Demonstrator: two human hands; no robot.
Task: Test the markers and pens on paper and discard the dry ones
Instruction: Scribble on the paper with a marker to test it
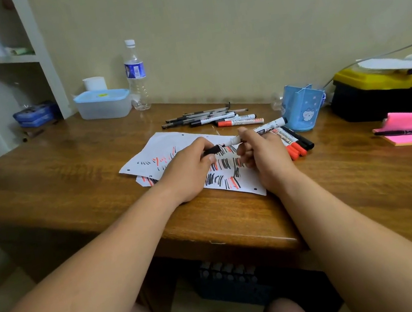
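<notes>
White paper sheets (160, 147) covered in black and red strokes lie on the wooden desk (67, 172). My right hand (261, 152) grips a white marker (262, 129) with a black end, its uncapped tip pointing left. My left hand (188, 169) pinches the black cap (211, 151) just left of that tip, a small gap between them. Several pens and markers (209, 118) lie in a pile behind the paper. Red and black markers (296, 143) lie right of my right hand.
A blue pen holder (303, 110) stands at the right, with a yellow-and-black toolbox (383, 92) and pink sticky notes (411, 128) carrying a pen beyond it. A lidded plastic box (103, 104) and a water bottle (136, 77) stand at the back. A dark crate (229, 278) sits under the desk.
</notes>
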